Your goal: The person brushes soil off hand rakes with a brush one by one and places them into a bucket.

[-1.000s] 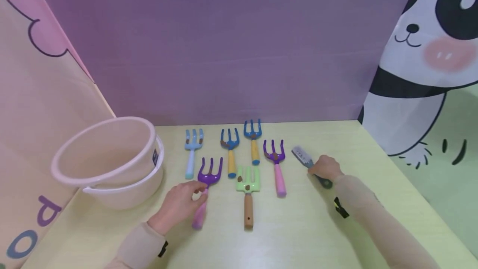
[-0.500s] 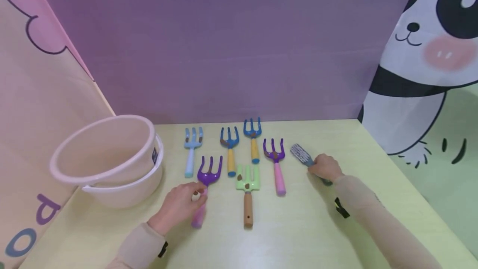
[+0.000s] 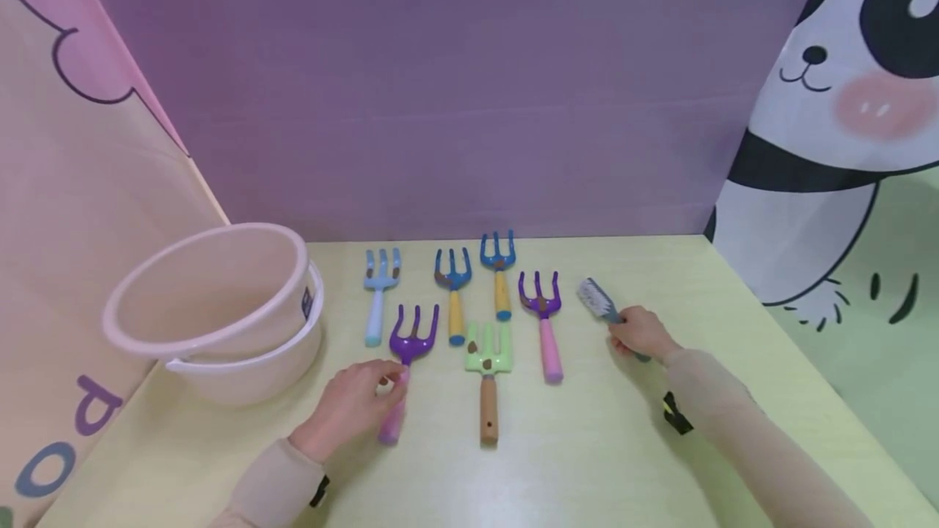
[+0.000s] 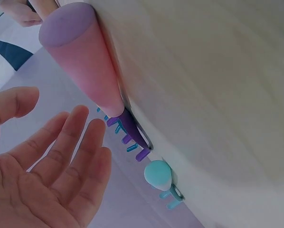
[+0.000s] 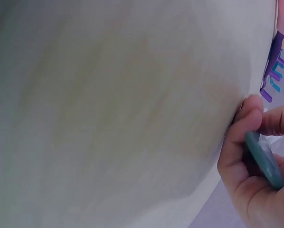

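On the right of the table my right hand (image 3: pixel 644 332) grips a scrubbing brush (image 3: pixel 597 300) by its handle, the pale bristles turned up and toward the left. The handle's green end (image 5: pixel 265 161) pokes out between the curled fingers in the right wrist view. My left hand (image 3: pixel 355 402) hovers beside a purple garden hand fork (image 3: pixel 413 345) with a pink handle. In the left wrist view its loosely bent fingers (image 4: pixel 78 166) stay apart from that pink handle (image 4: pixel 82 61). A green fork (image 3: pixel 488 359) with a brown wooden handle lies between the hands.
Several more hand forks lie behind: a light blue one (image 3: pixel 376 304), two blue ones with yellow handles (image 3: pixel 456 316) and another purple one (image 3: pixel 541 308). Brown spots mark most fork heads. Two stacked pale pink basins (image 3: pixel 213 349) stand at the left. A purple backdrop (image 3: pixel 455 104) closes the far edge.
My right hand has turned the brush so its bristles show more, and its head has shifted slightly right. My left hand has stayed nearly still beside the purple fork.
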The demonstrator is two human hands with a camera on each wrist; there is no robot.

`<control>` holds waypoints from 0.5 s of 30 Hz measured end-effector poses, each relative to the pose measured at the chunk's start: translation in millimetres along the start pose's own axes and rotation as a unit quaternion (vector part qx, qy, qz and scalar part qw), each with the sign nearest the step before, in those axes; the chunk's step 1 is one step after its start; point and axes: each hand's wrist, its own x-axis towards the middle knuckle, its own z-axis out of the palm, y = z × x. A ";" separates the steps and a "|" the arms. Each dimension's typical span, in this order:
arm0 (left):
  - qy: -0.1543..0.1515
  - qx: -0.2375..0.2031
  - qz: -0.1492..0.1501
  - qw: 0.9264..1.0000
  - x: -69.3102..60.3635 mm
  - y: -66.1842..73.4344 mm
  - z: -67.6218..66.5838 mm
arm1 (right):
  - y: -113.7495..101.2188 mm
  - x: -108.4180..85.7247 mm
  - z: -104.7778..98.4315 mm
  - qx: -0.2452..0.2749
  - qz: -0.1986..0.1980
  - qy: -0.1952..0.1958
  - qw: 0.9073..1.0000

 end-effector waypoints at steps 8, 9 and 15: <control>0.002 0.002 0.007 1.000 1.0 1.4 -1.2 | -1.0 -2.6 -4.9 0.027 -0.008 0.014 0.999; 0.001 0.003 0.006 1.000 1.2 1.8 -1.4 | -1.9 -3.4 -6.3 0.027 -0.009 0.017 0.999; -0.005 0.008 0.003 1.000 1.6 2.6 -1.3 | -5.7 -4.4 -11.8 0.056 0.000 0.007 0.998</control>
